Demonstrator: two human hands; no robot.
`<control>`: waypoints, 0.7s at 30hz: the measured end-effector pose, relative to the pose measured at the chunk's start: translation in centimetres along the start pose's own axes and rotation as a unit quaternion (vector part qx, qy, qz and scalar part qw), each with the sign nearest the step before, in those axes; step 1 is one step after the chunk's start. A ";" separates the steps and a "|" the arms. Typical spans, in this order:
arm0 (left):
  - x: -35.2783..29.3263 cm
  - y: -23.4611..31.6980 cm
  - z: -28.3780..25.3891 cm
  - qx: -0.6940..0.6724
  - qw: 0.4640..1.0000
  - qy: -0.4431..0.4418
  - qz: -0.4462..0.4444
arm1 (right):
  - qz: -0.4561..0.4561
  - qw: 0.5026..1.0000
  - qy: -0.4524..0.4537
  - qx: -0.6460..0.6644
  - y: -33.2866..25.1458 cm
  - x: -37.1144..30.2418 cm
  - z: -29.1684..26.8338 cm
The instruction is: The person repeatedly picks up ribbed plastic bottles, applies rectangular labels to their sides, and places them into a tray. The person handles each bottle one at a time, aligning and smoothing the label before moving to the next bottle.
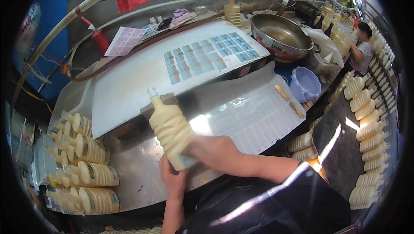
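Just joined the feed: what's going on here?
The person's left hand holds the lower end of a cream ribbed bottle, neck pointing away; the right hand, motion-blurred, is at its lower side. Blue labels lie in rows on the white board beyond. More cream bottles lie stacked at left.

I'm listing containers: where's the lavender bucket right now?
In the head view, the lavender bucket sits toward the right, just below the wide metal pan.
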State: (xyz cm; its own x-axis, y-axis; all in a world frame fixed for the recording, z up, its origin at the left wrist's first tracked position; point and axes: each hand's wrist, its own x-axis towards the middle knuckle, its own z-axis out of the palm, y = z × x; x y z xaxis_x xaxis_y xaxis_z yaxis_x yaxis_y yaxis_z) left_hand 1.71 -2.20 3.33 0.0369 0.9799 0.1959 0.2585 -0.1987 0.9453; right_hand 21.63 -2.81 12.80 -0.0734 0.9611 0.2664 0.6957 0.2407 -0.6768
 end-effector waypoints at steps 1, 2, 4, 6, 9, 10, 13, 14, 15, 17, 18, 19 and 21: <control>-0.1 0.1 -0.1 0.011 1.000 0.001 0.004 | 0.033 0.999 0.016 0.019 0.3 0.3 -0.5; -0.2 0.2 -0.1 0.020 1.000 0.004 0.008 | 0.023 0.999 0.036 0.019 0.6 0.3 -0.6; -0.1 0.2 0.0 0.012 1.000 -0.001 0.010 | 0.001 0.997 0.075 0.020 0.8 -0.3 -0.4; -0.2 0.1 -0.1 0.005 1.000 0.003 0.007 | -0.088 0.991 0.102 0.028 -0.5 -1.3 0.1; -0.1 0.2 0.0 -0.002 1.000 0.000 0.015 | -0.046 0.994 0.079 0.057 1.0 -1.2 0.6; 0.0 0.3 0.0 -0.002 1.000 -0.005 0.020 | -0.028 0.994 0.094 0.054 2.1 -0.8 0.6; -0.2 -0.1 -0.1 0.001 1.000 0.008 0.026 | -0.074 0.992 0.095 0.035 1.2 -0.9 -0.5; -0.1 -0.1 -0.2 0.002 1.000 0.007 0.029 | -0.095 0.991 0.088 0.030 0.3 -1.3 -0.8; -0.1 0.0 -0.2 -0.002 1.000 0.002 0.023 | -0.117 0.987 0.104 0.024 -0.3 -1.9 -0.3; 0.1 0.5 -0.1 -0.007 1.000 -0.009 0.012 | -0.118 0.986 0.107 0.040 1.1 -1.7 1.1; 0.0 0.4 -0.1 -0.006 1.000 -0.009 0.016 | -0.120 0.986 0.107 0.048 1.6 -1.4 1.6; 0.0 0.1 -0.1 -0.004 1.000 -0.010 0.021 | -0.068 0.995 0.066 0.041 2.3 -0.8 1.2; -0.1 0.1 -0.1 -0.006 1.000 -0.009 0.021 | -0.073 0.989 0.129 0.010 3.3 0.2 0.9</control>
State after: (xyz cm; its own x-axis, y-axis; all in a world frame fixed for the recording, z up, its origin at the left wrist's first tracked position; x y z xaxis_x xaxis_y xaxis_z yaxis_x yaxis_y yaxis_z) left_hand 1.60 -2.29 3.43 0.0642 0.9708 0.2313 0.2446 -0.2400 0.9394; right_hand 23.30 -1.72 9.97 0.0143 0.8498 0.5270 0.6769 0.3797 -0.6306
